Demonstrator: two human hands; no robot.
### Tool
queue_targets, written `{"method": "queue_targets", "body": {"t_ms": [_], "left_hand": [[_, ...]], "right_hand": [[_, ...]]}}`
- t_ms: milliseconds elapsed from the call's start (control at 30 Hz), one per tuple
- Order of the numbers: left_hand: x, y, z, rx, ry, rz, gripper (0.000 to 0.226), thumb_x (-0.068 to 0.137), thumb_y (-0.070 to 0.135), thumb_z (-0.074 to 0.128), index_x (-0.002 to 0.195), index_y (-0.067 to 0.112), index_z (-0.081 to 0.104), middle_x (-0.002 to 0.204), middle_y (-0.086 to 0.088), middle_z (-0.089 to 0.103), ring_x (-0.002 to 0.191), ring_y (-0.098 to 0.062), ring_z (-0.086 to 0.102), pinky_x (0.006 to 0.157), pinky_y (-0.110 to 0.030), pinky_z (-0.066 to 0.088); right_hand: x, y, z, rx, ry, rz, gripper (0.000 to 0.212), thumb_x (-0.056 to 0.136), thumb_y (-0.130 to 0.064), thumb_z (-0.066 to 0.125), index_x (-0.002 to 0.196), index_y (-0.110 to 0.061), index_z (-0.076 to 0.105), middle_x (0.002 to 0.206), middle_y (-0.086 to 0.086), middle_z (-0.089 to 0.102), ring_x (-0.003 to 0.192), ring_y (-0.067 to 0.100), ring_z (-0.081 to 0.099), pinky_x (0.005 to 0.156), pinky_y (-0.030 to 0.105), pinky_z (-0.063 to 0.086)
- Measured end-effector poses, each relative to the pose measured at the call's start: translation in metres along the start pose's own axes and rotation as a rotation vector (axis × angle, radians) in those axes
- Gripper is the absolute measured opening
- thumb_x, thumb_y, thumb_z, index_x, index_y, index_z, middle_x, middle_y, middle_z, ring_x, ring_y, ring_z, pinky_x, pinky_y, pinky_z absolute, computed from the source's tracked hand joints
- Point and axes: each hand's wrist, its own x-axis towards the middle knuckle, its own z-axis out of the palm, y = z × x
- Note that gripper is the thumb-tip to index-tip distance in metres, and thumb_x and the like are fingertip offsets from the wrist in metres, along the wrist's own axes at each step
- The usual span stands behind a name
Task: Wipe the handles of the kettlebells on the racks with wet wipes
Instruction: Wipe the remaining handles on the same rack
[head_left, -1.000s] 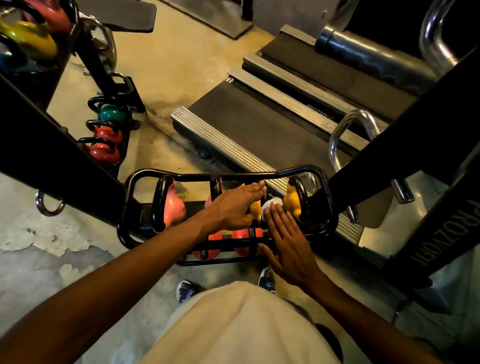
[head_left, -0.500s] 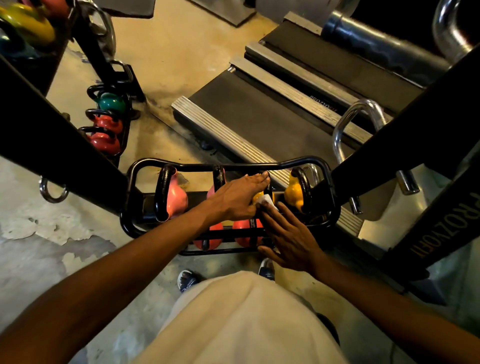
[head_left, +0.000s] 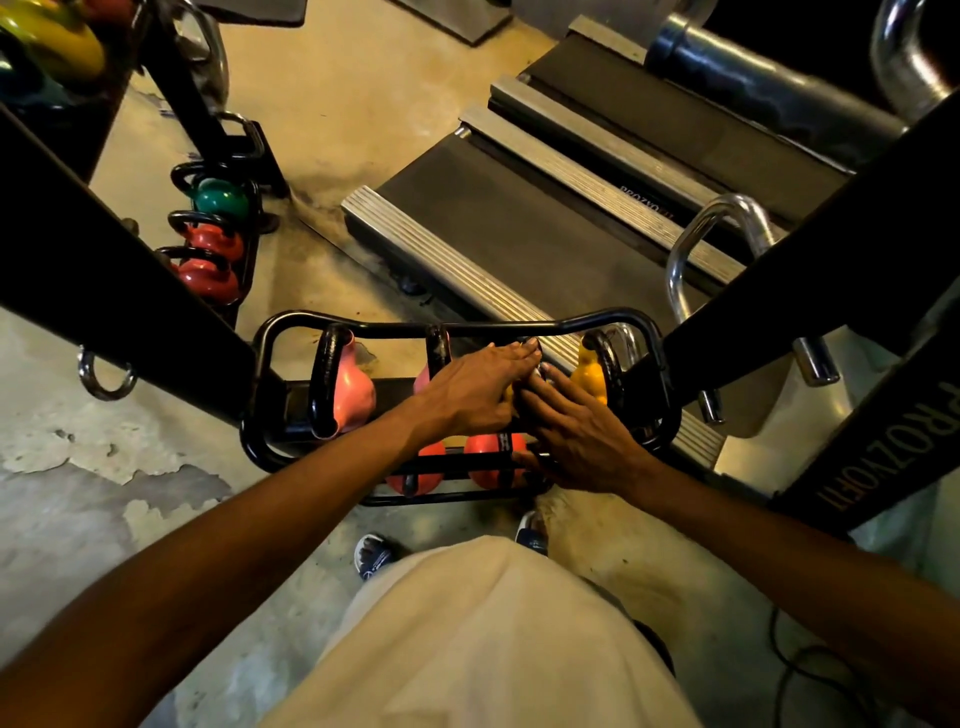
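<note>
**Desk:** What is sitting at the far left of the frame?

**Photographer:** A second rack (head_left: 244, 228) is standing on the floor (head_left: 67, 519), holding a green kettlebell (head_left: 221, 200) above two red ones, each with its handle up so it can be grabbed. None is being touched.

**Desk:** And the rack in the middle?

**Photographer:** The low black rack (head_left: 265, 374) is cradling a pink kettlebell (head_left: 353, 389) at its left end, handle turned toward the camera. The left hand (head_left: 467, 389) is lying flat, fingers straight and relaxed, across the next kettlebell along, probably steadying it while its handle is being cleaned.

**Desk:** Where is the wipe?

**Photographer:** A pale scrap, likely the wet wipe (head_left: 537, 370), is peeking out between the fingertips of both hands. The right hand (head_left: 582, 431) is pressing down there with fingers nearly straight; whether it is pinching the wipe or only pushing it, I cannot tell.

**Desk:** Further right?

**Photographer:** A yellow kettlebell (head_left: 589, 382) is waiting at the rack's end, just beside the right hand, apparently next in line. Treadmills (head_left: 519, 218) are stretching away behind.
</note>
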Motion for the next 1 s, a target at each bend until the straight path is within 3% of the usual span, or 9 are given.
{"method": "queue_targets", "body": {"t_ms": [100,233,433,500,600,700,867,1000], "left_hand": [[0.000,-0.001,0.000,-0.026,0.009,-0.003,0.081,0.087,0.018,0.060,0.163,0.018,0.031,0.171,-0.002,0.026,0.158,-0.017,0.025,0.130,-0.046,0.024],[-0.002,0.003,-0.002,-0.026,0.019,-0.014,0.079,0.091,0.018,0.061,0.164,0.017,0.029,0.171,-0.001,0.025,0.158,-0.017,0.024,0.130,-0.044,0.021],[-0.004,0.007,-0.003,-0.114,0.031,-0.053,0.077,0.090,0.011,0.060,0.162,0.018,0.034,0.170,-0.002,0.029,0.157,-0.017,0.026,0.130,-0.045,0.022],[-0.004,0.010,-0.007,-0.220,0.112,-0.076,0.074,0.092,0.009,0.061,0.161,0.021,0.036,0.169,-0.001,0.030,0.157,-0.016,0.027,0.130,-0.040,0.021],[-0.012,0.019,-0.016,-0.298,0.347,-0.052,0.068,0.088,-0.001,0.063,0.153,0.013,0.050,0.162,-0.005,0.043,0.149,-0.019,0.041,0.124,-0.032,0.032],[-0.026,0.024,-0.013,-0.248,0.456,0.001,0.058,0.085,-0.002,0.062,0.143,0.006,0.061,0.153,-0.011,0.055,0.144,-0.021,0.050,0.124,-0.038,0.036],[-0.047,0.022,0.006,-0.122,0.444,0.033,0.060,0.088,0.020,0.039,0.143,0.008,0.061,0.151,-0.011,0.057,0.146,-0.021,0.047,0.128,-0.036,0.026],[-0.050,0.030,0.012,0.020,0.355,0.047,0.057,0.088,0.007,0.056,0.145,0.005,0.058,0.152,-0.016,0.055,0.146,-0.028,0.046,0.126,-0.041,0.022]], "right_hand": [[-0.001,-0.001,0.005,0.018,-0.070,-0.102,0.063,0.107,-0.053,0.045,0.141,-0.002,0.062,0.156,0.023,0.047,0.156,0.044,0.025,0.129,0.058,0.016],[-0.011,0.003,0.010,0.000,0.031,-0.216,0.064,0.110,-0.053,0.039,0.144,-0.003,0.059,0.154,0.021,0.051,0.156,0.042,0.025,0.128,0.059,0.016],[0.004,0.022,0.007,0.022,0.095,-0.173,0.063,0.111,-0.049,0.032,0.136,-0.002,0.065,0.147,0.022,0.057,0.150,0.042,0.039,0.129,0.058,0.015],[0.003,0.023,0.010,0.057,0.106,-0.218,0.062,0.110,-0.049,0.034,0.135,-0.002,0.065,0.147,0.020,0.058,0.152,0.041,0.035,0.130,0.056,0.013],[0.009,0.037,0.011,0.088,0.054,-0.270,0.057,0.110,-0.049,0.040,0.142,-0.008,0.062,0.153,0.015,0.054,0.155,0.034,0.032,0.129,0.055,0.017],[0.023,0.054,0.008,0.206,0.072,-0.213,0.052,0.111,-0.043,0.038,0.144,-0.008,0.060,0.155,0.013,0.052,0.154,0.030,0.036,0.127,0.052,0.023],[0.038,0.068,0.001,0.536,0.121,-0.088,0.044,0.113,-0.034,0.042,0.148,-0.011,0.056,0.156,0.007,0.052,0.153,0.019,0.035,0.127,0.040,0.027],[0.045,0.064,0.008,0.848,0.083,0.195,0.056,0.112,-0.047,0.034,0.149,-0.013,0.056,0.156,0.003,0.053,0.151,0.011,0.038,0.126,0.036,0.030]]}}
